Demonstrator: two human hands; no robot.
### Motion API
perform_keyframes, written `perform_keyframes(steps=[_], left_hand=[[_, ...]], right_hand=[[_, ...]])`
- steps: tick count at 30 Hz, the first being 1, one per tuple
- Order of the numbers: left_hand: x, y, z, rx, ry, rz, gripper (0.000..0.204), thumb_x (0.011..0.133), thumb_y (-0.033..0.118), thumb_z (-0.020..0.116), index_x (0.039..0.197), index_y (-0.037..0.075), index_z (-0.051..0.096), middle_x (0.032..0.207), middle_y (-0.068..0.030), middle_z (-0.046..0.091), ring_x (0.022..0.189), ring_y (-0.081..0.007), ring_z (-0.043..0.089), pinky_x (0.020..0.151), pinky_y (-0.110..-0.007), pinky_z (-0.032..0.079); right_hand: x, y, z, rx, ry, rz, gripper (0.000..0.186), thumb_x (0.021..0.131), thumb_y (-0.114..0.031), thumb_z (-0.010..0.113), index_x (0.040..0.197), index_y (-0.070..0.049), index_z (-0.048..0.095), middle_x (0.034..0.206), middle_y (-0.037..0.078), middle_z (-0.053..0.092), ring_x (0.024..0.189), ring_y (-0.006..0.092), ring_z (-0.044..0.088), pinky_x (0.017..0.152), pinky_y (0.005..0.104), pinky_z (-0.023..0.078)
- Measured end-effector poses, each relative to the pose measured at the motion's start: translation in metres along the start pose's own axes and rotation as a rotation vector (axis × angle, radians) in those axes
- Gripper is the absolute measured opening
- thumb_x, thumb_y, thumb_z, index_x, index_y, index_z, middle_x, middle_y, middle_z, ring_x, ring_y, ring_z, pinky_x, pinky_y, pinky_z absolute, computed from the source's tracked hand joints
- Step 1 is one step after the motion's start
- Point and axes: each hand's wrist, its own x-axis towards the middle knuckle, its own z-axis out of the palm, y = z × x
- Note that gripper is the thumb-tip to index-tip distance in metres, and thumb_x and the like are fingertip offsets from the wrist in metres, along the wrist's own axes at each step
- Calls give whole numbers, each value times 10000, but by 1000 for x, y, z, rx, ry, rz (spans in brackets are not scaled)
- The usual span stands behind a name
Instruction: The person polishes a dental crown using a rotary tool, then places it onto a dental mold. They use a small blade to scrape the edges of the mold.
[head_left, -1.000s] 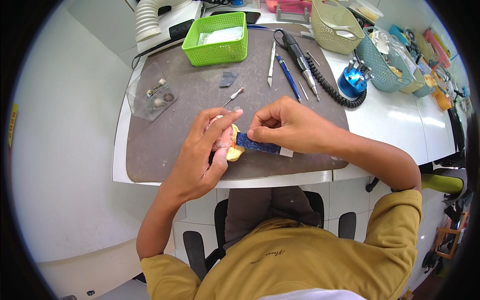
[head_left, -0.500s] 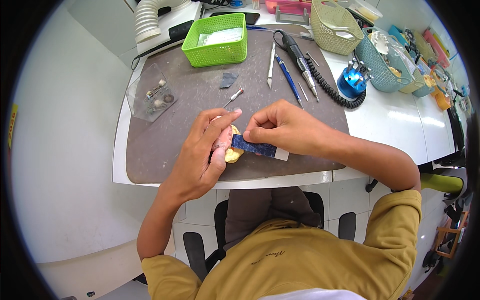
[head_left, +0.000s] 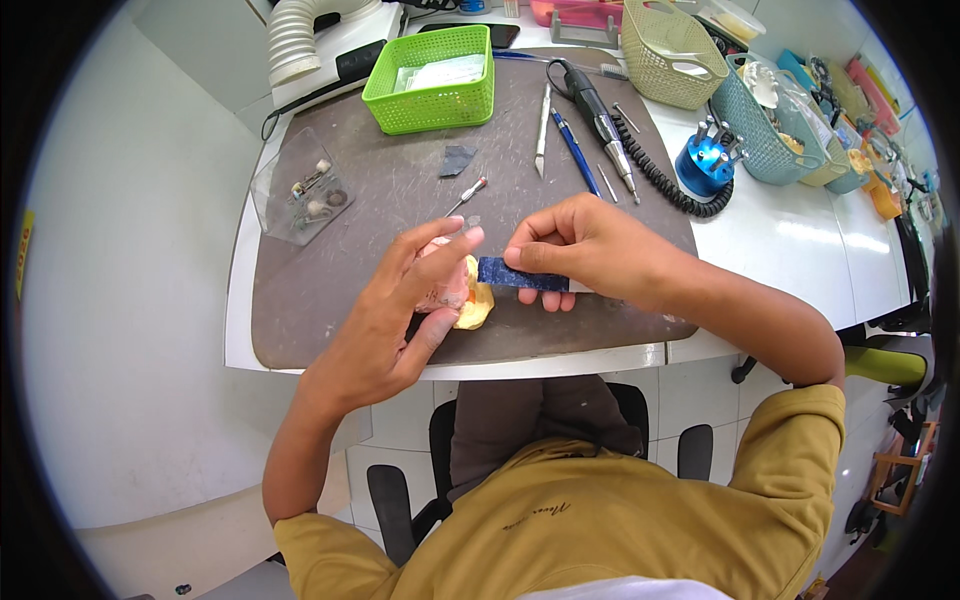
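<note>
Dental cast (head_left: pixel 468 300), pink and yellow, sits as before in my left hand (head_left: pixel 395 315), the fingers curled around it over the brown mat (head_left: pixel 330 270). My right hand (head_left: pixel 590 245) still pinches the blue strip (head_left: pixel 522 276); its tip now touches the cast, just beside my left fingertips.

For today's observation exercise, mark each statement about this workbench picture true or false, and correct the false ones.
1. The right hand holds a dark blue strip. True.
2. The left hand holds a pink and yellow dental cast. True.
3. The green basket stands at the near edge of the mat. False: it stands at the far edge of the brown mat.
4. The handpiece with the coiled cord is in the right hand. False: it lies on the mat.
5. The blue strip touches the cast. True.
</note>
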Motion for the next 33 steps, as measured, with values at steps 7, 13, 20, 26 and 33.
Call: perform_keyframes(steps=[7,13,20,26,33], left_hand=[[5,-2,7,112,44,44,533,888,89,487,1420,63,492,1417,-204,399,1248,-355,463,1077,-442,374],[9,-1,9,128,64,53,568,869,4,513,1428,98,488,1350,-200,418,1149,-360,534,1014,-445,445],[11,-1,9,146,67,72,566,866,14,503,1425,101,496,1346,-192,438,1143,-354,543,1009,-449,452],[10,-3,9,128,87,69,541,859,45,500,1398,81,528,1340,-198,464,1174,-353,535,1026,-435,438],[11,1,12,139,136,56,546,845,38,536,1390,28,494,1319,-202,485,1177,-342,544,1039,-381,430]], right_hand=[[-2,-2,-5,-33,5,3,237,967,-248,639,968,-25,717,814,36,691,644,72,583,590,222,475],[-4,-3,-4,-46,-10,2,218,955,-234,644,952,-34,729,784,26,687,624,66,568,580,220,467],[-2,-4,-4,-58,-20,18,208,951,-224,645,951,-35,732,776,25,689,610,63,562,564,219,464],[0,-4,-7,-122,59,-47,209,944,-219,653,937,-25,731,760,39,700,583,104,581,561,258,484],[2,2,-15,-1186,486,-872,508,858,-360,729,1176,7,582,1013,186,643,1011,344,589,827,435,498]])
